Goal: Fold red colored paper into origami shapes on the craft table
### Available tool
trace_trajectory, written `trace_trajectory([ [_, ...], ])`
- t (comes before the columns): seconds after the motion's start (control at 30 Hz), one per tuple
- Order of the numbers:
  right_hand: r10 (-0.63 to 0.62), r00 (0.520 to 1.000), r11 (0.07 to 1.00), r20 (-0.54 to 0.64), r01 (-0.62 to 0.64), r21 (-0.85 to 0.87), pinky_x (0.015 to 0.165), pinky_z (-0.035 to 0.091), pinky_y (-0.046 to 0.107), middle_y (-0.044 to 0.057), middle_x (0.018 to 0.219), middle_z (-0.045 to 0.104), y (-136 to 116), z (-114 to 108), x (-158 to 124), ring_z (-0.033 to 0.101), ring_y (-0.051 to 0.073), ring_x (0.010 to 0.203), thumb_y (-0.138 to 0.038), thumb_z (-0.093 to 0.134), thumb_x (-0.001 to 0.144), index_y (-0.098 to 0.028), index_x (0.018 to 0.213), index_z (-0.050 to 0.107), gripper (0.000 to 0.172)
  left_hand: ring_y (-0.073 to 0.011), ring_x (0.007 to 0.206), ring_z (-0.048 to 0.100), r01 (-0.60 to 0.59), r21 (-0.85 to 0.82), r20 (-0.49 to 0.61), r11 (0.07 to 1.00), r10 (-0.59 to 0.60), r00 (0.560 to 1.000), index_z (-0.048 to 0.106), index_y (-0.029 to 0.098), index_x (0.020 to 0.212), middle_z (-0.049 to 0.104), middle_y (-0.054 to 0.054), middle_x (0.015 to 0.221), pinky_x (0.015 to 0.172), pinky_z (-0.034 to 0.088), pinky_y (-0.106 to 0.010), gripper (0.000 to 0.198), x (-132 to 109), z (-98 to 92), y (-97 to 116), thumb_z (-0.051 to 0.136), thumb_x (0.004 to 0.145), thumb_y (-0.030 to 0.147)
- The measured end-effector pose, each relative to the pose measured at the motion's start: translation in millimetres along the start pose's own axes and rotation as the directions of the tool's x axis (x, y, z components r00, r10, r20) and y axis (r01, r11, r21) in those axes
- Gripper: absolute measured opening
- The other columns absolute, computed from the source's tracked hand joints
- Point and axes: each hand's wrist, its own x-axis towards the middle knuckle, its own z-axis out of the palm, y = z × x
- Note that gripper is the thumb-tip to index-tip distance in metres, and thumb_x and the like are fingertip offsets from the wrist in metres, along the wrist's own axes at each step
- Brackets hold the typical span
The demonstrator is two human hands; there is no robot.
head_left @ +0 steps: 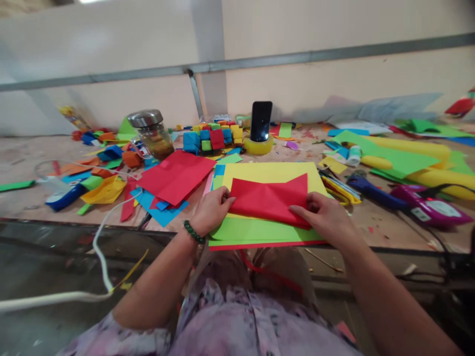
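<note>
A red sheet of paper (265,200), partly folded with two raised points along its far edge, lies between my hands. My left hand (213,210), with a dark green beaded bracelet above it, pinches the paper's left edge. At the right edge my right hand (324,217) grips the same paper, thumb on top. Beneath it is a stack of coloured sheets, with a yellow sheet (293,170) on top toward the back and a green sheet (245,231) nearer me. A flat red sheet (176,177) lies left of the stack.
Behind the stack, a phone (261,121) stands in a yellow ring (259,146). Folded paper cubes (212,138) and a glass jar (152,136) sit at back left. Scissors (341,192), a purple device (432,205) and yellow rolls (426,180) lie right. A white cable (100,247) hangs left.
</note>
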Motion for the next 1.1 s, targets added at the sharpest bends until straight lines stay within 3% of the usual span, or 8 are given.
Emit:
trace_trajectory([
  [0.23, 0.029, 0.999, 0.998, -0.040, -0.031, -0.058, 0.049, 0.030, 0.028, -0.001, 0.053, 0.051, -1.5, 3.3, -8.1, 0.046, 0.015, 0.051, -0.054, 0.058, 0.072, -0.022, 0.058, 0.047, 0.036, -0.0117, 0.056, 0.050, 0.055, -0.332, 0.263, 0.942, 0.036, 0.964, 0.056, 0.016, 0.088, 0.054, 0.004, 0.061, 0.050, 0.035, -0.022, 0.029, 6.4, -10.7, -7.7, 0.069, 0.072, 0.037],
  [0.33, 0.005, 0.997, 0.994, -0.078, -0.014, -0.104, 0.049, 0.030, 0.028, 0.000, 0.054, 0.053, -0.1, 6.5, -8.3, 0.047, 0.015, 0.052, -0.053, 0.057, 0.073, -0.022, 0.061, 0.048, 0.034, -0.0107, 0.053, 0.048, 0.057, -0.325, 0.259, 0.944, 0.031, 0.965, 0.057, 0.014, 0.096, 0.053, 0.005, 0.058, 0.047, 0.033, -0.020, 0.031, 9.0, -9.0, -7.2, 0.067, 0.074, 0.034],
  [0.6, -0.020, 0.987, 0.975, -0.162, -0.017, -0.223, 0.053, 0.036, 0.031, 0.007, 0.073, 0.061, 11.4, 18.3, -7.5, 0.055, 0.022, 0.064, -0.051, 0.054, 0.079, -0.021, 0.085, 0.061, 0.031, -0.0090, 0.055, 0.048, 0.111, -0.450, 0.243, 0.886, 0.002, 0.970, 0.040, 0.011, 0.137, 0.053, 0.006, 0.063, 0.048, 0.034, -0.019, 0.068, 12.3, 5.5, -5.1, 0.066, 0.076, 0.025],
  [0.77, -0.036, 0.981, 0.973, -0.192, -0.009, -0.230, 0.059, 0.041, 0.035, 0.011, 0.081, 0.064, 13.4, 20.9, -10.5, 0.058, 0.026, 0.073, -0.049, 0.052, 0.082, -0.018, 0.099, 0.062, 0.036, -0.0096, 0.056, 0.050, 0.066, -0.366, 0.201, 0.928, 0.010, 0.980, 0.039, 0.012, 0.140, 0.054, 0.006, 0.060, 0.049, 0.034, -0.019, 0.070, 14.4, 6.9, -6.6, 0.067, 0.076, 0.024],
  [0.97, -0.052, 0.979, 0.967, -0.197, 0.000, -0.254, 0.062, 0.043, 0.035, 0.011, 0.082, 0.063, 14.6, 23.3, -11.5, 0.058, 0.026, 0.075, -0.047, 0.051, 0.083, -0.017, 0.102, 0.062, 0.037, -0.0097, 0.055, 0.051, 0.087, -0.455, 0.281, 0.886, 0.051, 0.958, 0.035, 0.010, 0.142, 0.057, 0.005, 0.063, 0.048, 0.035, -0.019, 0.073, 13.5, 3.2, -7.8, 0.065, 0.078, 0.026],
  [1.1, -0.064, 0.977, 0.970, -0.204, 0.013, -0.244, 0.062, 0.043, 0.036, 0.011, 0.083, 0.063, 16.7, 23.9, -12.8, 0.058, 0.026, 0.076, -0.048, 0.050, 0.083, -0.018, 0.104, 0.061, 0.039, -0.0106, 0.059, 0.053, 0.027, -0.332, 0.272, 0.943, 0.069, 0.960, 0.046, 0.014, 0.136, 0.058, 0.004, 0.065, 0.052, 0.037, -0.020, 0.063, 14.3, 1.0, -5.6, 0.063, 0.076, 0.021],
])
